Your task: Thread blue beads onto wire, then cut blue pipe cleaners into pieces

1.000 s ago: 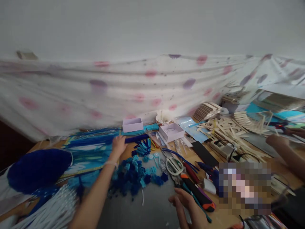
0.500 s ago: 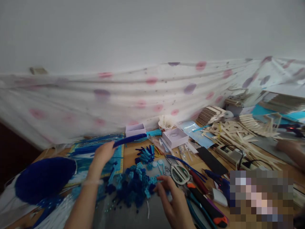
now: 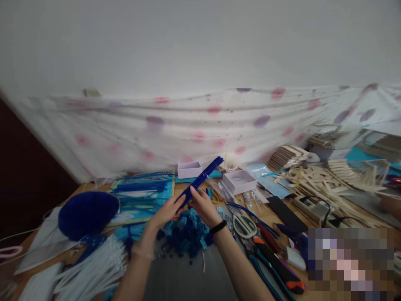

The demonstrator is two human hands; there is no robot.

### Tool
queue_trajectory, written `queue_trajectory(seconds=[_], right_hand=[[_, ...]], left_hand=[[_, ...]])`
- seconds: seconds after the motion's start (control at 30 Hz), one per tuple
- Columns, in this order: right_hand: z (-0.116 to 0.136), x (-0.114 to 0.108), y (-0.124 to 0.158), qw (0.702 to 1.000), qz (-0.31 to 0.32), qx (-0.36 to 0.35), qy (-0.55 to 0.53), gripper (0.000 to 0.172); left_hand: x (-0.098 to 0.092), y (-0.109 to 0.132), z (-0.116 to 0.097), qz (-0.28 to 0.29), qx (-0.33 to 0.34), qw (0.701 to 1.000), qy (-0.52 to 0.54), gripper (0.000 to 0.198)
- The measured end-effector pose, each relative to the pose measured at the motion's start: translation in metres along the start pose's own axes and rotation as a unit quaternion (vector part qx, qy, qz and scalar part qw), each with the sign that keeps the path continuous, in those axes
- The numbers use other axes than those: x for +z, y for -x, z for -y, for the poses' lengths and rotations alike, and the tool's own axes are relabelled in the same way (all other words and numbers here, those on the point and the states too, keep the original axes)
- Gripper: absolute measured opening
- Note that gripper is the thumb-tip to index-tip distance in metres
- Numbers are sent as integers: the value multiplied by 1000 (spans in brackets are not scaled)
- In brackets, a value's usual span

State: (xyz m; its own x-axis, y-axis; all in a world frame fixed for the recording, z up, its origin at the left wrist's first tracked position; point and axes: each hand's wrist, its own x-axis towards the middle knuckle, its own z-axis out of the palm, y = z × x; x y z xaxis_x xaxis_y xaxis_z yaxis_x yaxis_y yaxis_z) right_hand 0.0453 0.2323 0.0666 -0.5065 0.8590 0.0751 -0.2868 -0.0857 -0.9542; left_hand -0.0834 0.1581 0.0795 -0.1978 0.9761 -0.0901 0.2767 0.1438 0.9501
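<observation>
A bundle of dark blue pipe cleaners (image 3: 203, 177) slants up and to the right over the table, with a shine like plastic wrap along it. Its lower end sits in my left hand (image 3: 168, 212), whose fingers are closed round it. My right hand (image 3: 205, 206), with a black band at the wrist, grips the same bundle from the other side, thumb on top. Right below my hands lies a heap of blue and teal crocheted-looking flower pieces (image 3: 188, 236), partly covered by them, on a dark grey mat (image 3: 188, 278).
Scissors (image 3: 244, 226), pliers (image 3: 261, 267) and a glue gun (image 3: 293, 236) lie to the right. Two pale boxes (image 3: 239, 182) stand behind. A round blue plush piece (image 3: 87, 215) and white stems (image 3: 100, 263) are at left. Wooden sticks (image 3: 316, 179) and another person's hand (image 3: 390, 205) are far right.
My left hand has brought the blue bundle right and nearer, tilting it up. My right hand has left the flower pieces and taken hold of the bundle. The view has shifted left.
</observation>
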Motion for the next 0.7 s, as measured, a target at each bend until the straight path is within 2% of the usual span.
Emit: queue_trajectory(seconds=[0.13,0.3,0.4,0.53,0.63,0.7], right_hand=[[-2,1,4,999,38,0,10,58],[4,-21,13,998,9,-2,68,57],[19,-48,12,991,-66,-20,113,59],[40,-91,12,974,-170,-44,144,58],[46,-110,11,967,-209,-31,142,65],[43,-112,8,968,-209,-18,140,67]], left_hand=[[24,14,3,-8,16,997,70,49],[32,4,6,-61,45,991,107,45],[18,1,6,-133,54,983,118,46],[-15,11,9,-230,43,965,119,45],[-29,26,12,-262,21,956,134,50],[-29,37,15,-270,3,952,141,52]])
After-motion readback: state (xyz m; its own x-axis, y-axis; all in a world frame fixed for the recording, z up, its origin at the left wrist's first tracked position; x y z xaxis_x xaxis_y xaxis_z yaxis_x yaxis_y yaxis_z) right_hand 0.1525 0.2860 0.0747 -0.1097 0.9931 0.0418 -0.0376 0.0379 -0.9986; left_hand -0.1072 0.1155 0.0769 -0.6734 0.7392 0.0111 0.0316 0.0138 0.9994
